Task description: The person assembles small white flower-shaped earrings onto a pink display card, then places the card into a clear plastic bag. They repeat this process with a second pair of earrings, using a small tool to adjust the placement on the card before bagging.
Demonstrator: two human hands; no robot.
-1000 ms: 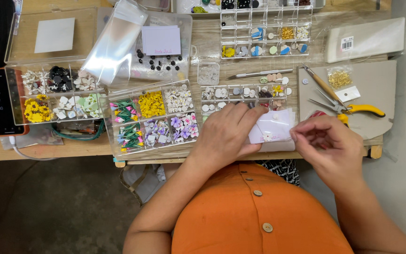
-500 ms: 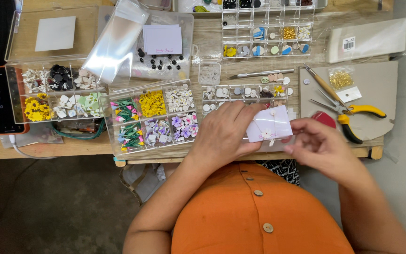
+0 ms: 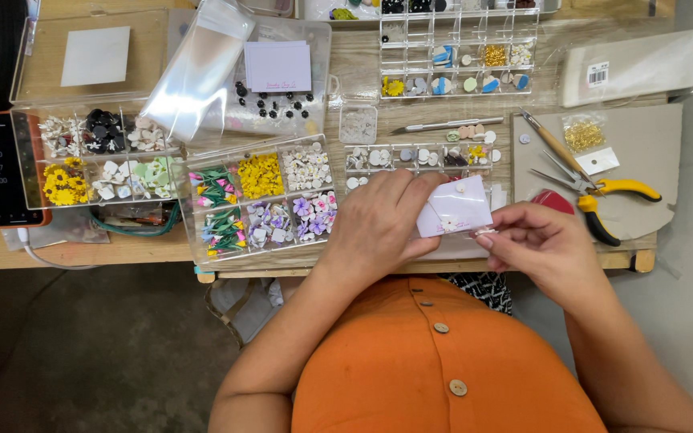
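The left hand (image 3: 382, 220) pinches a small pale lilac paper card (image 3: 455, 207) by its left edge, holding it just above the near edge of the wooden table (image 3: 362, 60). The right hand (image 3: 543, 244) has its fingertips curled together at the card's lower right corner, touching it. A clear plastic 6-compartment box of coloured flower beads (image 3: 262, 200) lies just left of the left hand.

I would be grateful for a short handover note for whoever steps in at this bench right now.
Left hand: holds the small pale card by its left edge, above the table's front edge.
Right hand: fingertips pinched at the card's lower right corner; whether they hold a small piece cannot be told.
Card: a few tiny pieces sit on it, too small to identify.
Nearby: six-compartment flower box to the left, yellow-handled pliers to the right on the grey mat, a narrow bead tray just beyond the card.
Done: pieces are on the card.
Left: the card is not yet set down.
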